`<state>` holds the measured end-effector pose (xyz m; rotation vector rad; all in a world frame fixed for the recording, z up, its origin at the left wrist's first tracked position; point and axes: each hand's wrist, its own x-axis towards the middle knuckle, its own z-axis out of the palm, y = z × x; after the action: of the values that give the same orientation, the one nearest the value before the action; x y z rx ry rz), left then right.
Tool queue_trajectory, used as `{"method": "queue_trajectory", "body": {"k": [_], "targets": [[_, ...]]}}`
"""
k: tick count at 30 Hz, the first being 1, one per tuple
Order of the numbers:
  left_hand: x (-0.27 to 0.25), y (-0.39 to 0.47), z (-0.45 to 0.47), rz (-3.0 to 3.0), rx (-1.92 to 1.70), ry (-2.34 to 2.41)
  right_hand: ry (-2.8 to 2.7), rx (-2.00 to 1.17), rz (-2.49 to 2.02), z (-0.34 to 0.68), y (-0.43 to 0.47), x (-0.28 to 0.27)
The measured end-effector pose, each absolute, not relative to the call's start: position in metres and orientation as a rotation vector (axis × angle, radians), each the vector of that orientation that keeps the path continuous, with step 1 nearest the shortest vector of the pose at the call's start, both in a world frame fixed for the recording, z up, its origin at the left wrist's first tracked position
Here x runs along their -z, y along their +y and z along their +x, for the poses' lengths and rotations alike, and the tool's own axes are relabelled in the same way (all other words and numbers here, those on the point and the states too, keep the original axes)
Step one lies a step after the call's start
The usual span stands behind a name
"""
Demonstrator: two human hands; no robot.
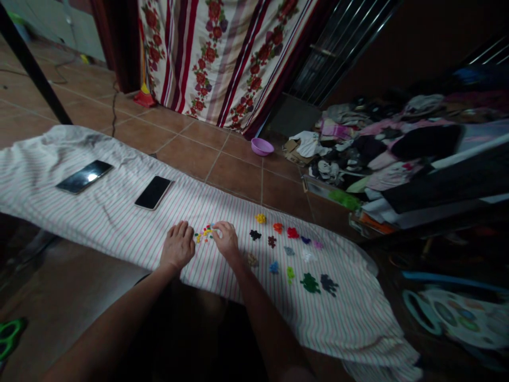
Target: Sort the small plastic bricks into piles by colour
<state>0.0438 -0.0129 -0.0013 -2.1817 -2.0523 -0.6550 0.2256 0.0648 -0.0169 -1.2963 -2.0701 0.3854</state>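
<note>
Cloth (119,223): white with thin pink and green stripes; mixed beads (204,233): yellow, red, green; sorted piles (294,249): single colours, green, red, blue, yellow; curtain (222,53): red floral stripes; bowl (262,146): lilac.

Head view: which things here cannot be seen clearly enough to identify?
- Mixed small pieces between the left hand and the right hand: too small to tell what they are.
- Right hand's grip: fingertips hide whether it holds a piece.
- Sorted colour piles on the striped cloth: too small and dim.
- Green object: cut off by the left edge.
</note>
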Motion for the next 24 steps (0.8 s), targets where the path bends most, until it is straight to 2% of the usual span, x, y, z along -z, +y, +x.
{"method": "queue_trajectory", "body": {"k": [19, 24], "targets": [[0.002, -0.013, 0.043, -2.183, 0.662, -2.03, -1.921, -0.415, -1.266, 0.224, 0.06, 0.026], [0.003, -0.013, 0.043, -2.191, 0.712, -2.029, -1.78, -0.517, -1.299, 0.223, 0.056, 0.03]]}}
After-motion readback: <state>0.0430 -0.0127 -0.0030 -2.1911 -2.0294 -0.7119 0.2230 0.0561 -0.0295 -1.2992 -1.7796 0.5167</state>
